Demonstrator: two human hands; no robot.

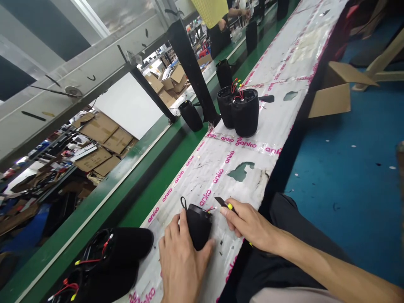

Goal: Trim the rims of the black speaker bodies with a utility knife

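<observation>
Fingers and thumb of my left hand point(183, 252) wrap round a black cloth-covered housing point(199, 227) on the white, pink-printed bench cover point(202, 168). The housing has a small strap loop and a thin red wire at its upper end. To its right, my right hand point(246, 223) is closed on a black cutter with a yellow part point(229, 206); its blade end points up and left, apart from the housing. At the lower left lie more black housings point(126, 252) with red wires and yellow ends.
Two black housings point(245, 113) stand upright farther up the bench. Another housing point(190, 115) is on the green conveyor point(139, 185) beside a dark post point(192, 67). An open cardboard box point(331, 101) sits at the right. A person's hand point(244, 12) shows at the top.
</observation>
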